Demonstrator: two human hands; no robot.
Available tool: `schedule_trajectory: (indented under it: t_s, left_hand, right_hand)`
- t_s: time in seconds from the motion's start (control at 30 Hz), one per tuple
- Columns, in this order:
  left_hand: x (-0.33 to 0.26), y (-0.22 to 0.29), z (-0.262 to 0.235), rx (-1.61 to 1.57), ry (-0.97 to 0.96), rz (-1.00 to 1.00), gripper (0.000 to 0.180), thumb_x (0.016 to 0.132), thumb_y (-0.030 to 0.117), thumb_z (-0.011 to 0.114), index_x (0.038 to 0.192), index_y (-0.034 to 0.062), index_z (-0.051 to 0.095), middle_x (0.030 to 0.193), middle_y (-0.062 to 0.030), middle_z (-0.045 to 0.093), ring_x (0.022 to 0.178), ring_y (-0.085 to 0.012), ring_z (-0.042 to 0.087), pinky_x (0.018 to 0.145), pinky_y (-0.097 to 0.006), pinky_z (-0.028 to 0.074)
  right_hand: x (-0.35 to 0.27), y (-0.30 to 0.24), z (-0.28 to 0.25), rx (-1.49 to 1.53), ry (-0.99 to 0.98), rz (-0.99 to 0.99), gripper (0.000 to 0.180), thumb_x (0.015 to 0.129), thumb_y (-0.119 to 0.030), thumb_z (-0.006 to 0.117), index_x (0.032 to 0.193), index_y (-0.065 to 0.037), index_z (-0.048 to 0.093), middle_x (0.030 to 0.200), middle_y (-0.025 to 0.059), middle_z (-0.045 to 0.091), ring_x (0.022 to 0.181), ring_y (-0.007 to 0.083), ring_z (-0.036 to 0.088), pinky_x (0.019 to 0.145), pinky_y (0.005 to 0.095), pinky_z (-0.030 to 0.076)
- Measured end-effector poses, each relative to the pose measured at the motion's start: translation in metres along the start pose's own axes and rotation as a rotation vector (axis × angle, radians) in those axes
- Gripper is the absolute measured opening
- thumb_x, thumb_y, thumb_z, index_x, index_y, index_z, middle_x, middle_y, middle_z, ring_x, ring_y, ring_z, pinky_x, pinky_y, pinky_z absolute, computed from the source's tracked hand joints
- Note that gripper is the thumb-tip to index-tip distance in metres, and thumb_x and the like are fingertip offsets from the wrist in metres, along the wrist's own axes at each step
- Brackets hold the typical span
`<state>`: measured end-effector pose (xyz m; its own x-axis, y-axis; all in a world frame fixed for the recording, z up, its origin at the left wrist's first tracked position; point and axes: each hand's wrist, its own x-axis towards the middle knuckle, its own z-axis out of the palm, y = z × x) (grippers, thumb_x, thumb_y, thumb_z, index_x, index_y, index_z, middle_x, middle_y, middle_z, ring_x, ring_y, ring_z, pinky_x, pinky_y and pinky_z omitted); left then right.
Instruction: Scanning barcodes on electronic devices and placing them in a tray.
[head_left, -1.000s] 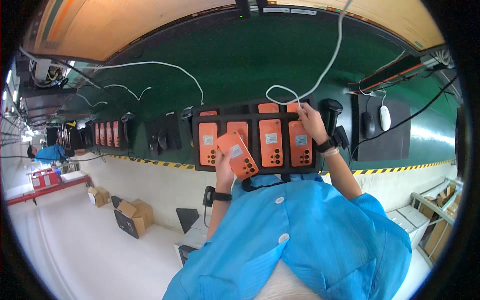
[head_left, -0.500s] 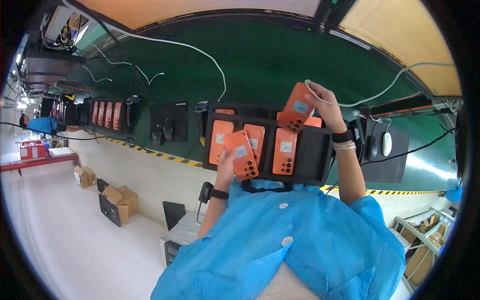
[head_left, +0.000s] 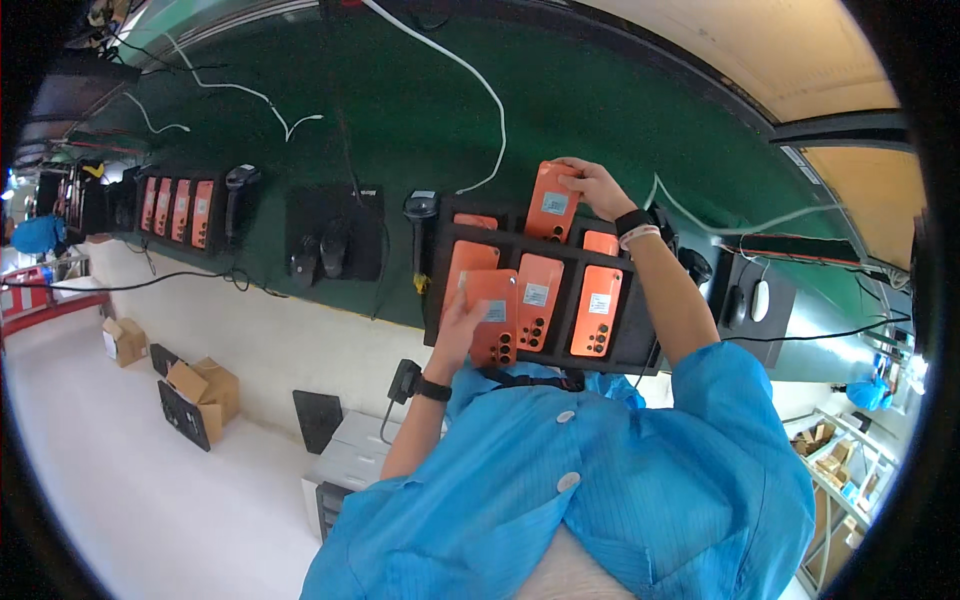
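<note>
A black compartment tray (head_left: 638, 330) lies in front of me, holding several orange phones with white labels and dark camera lenses. My left hand (head_left: 457, 335) grips an orange phone (head_left: 505, 325) by its left side, above the tray's near left part. My right hand (head_left: 597, 190) holds another orange phone (head_left: 553, 200) by its upper right edge, over the tray's far row; its lens end is down at the compartment. Between my hands, one phone (head_left: 540, 290) lies in the near row, and a second phone (head_left: 597, 320) lies to its right.
A handheld scanner (head_left: 421, 215) stands left of the tray. White cables (head_left: 495, 95) cross the green bench (head_left: 400, 120); another white cable (head_left: 760, 228) runs by my right wrist. Computer mice (head_left: 333, 245) sit on a dark mat. Further left is another tray of orange phones (head_left: 180, 210).
My right hand has moved left with its phone, which is now more upright over the far row. The white cable that crossed that hand now lies beyond the wrist. The left-hand phone has straightened.
</note>
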<state>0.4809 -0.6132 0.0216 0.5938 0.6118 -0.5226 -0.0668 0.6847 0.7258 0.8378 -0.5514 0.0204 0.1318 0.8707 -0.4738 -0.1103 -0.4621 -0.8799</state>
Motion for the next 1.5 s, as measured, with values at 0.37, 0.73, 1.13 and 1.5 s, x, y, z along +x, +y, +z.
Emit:
schedule_trajectory:
  t_s: [0.37, 0.73, 1.13, 1.5]
  left_hand:
    - [0.01, 0.042, 0.001, 0.033, -0.054, 0.012, 0.045, 0.096, 0.011, 0.053, 0.138, -0.0016, 0.04, 0.133, -0.0071, 0.052, 0.121, -0.0147, 0.049, 0.102, -0.029, 0.039]
    - [0.051, 0.106, -0.043, 0.407, 0.004, 0.11, 0.036, 0.095, 0.014, 0.057, 0.128, 0.0006, 0.051, 0.115, -0.0045, 0.06, 0.106, -0.0127, 0.055, 0.095, -0.027, 0.041]
    - [0.048, 0.125, -0.023, 0.331, 0.018, 0.127, 0.031, 0.094, 0.011, 0.056, 0.123, 0.0008, 0.053, 0.114, -0.0039, 0.061, 0.104, -0.0113, 0.056, 0.092, -0.027, 0.043]
    - [0.061, 0.072, 0.094, -0.223, -0.116, -0.021, 0.041, 0.095, 0.013, 0.052, 0.134, 0.0057, 0.045, 0.131, -0.0087, 0.054, 0.12, -0.0225, 0.053, 0.101, -0.041, 0.044]
  right_hand:
    - [-0.008, 0.016, 0.008, 0.169, 0.008, 0.08, 0.043, 0.089, -0.008, 0.063, 0.13, 0.002, 0.054, 0.118, 0.0082, 0.062, 0.105, 0.0152, 0.058, 0.091, 0.0295, 0.048]
    - [-0.01, 0.023, 0.015, 0.163, 0.025, 0.034, 0.041, 0.09, -0.015, 0.062, 0.127, 0.0, 0.056, 0.106, 0.0039, 0.064, 0.091, 0.0097, 0.057, 0.076, 0.0273, 0.047]
    - [-0.064, 0.026, 0.051, -1.011, 0.146, -0.233, 0.028, 0.089, -0.037, 0.06, 0.098, -0.016, 0.075, 0.111, 0.0068, 0.054, 0.112, 0.0293, 0.045, 0.098, 0.0429, 0.035]
    - [-0.254, 0.167, -0.119, -0.861, 1.493, 0.043, 0.056, 0.081, -0.023, 0.07, 0.128, 0.001, 0.051, 0.105, 0.0221, 0.063, 0.094, 0.0332, 0.063, 0.086, 0.0371, 0.048]
